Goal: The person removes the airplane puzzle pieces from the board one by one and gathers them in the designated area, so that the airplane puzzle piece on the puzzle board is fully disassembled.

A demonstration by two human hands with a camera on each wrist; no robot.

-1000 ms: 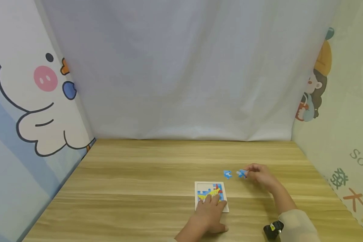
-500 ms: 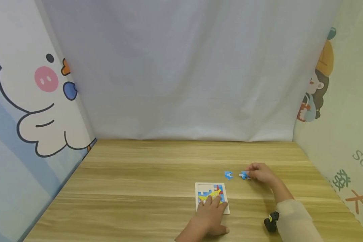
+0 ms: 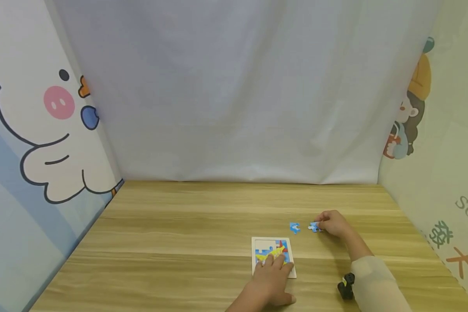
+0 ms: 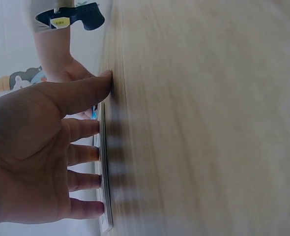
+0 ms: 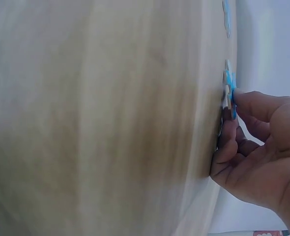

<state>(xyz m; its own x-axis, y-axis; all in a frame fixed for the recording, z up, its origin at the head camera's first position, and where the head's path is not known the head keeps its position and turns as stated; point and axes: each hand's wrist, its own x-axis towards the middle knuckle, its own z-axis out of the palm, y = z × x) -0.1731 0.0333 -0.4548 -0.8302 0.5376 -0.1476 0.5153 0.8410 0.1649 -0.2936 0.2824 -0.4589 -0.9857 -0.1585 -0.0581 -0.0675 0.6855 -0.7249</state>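
My left hand (image 3: 272, 281) lies over the lower part of a square jigsaw puzzle board (image 3: 266, 245). Its straight fingertips press on the board, and the palm hides part of the yellow, red and blue picture. From the left wrist, the same hand (image 4: 32, 152) shows its spread fingers touching the board's thin edge (image 4: 105, 167). To the right and further back, my right hand (image 3: 335, 223) pinches a blue-and-white puzzle piece (image 3: 313, 227) between thumb and fingers. In the right wrist view this piece (image 5: 229, 83) is seen edge-on, close to the tabletop.
Another blue-and-white puzzle piece (image 3: 294, 228) lies on the wooden table (image 3: 160, 229), left of the right hand. A black wrist device (image 3: 346, 286) sits beside the right sleeve (image 3: 376, 281). A pale curtain (image 3: 234, 95) hangs along the table's back edge.
The piece in my right hand has turned a little and shifted slightly right. The right forearm has swung slightly. My left hand stays on the board.
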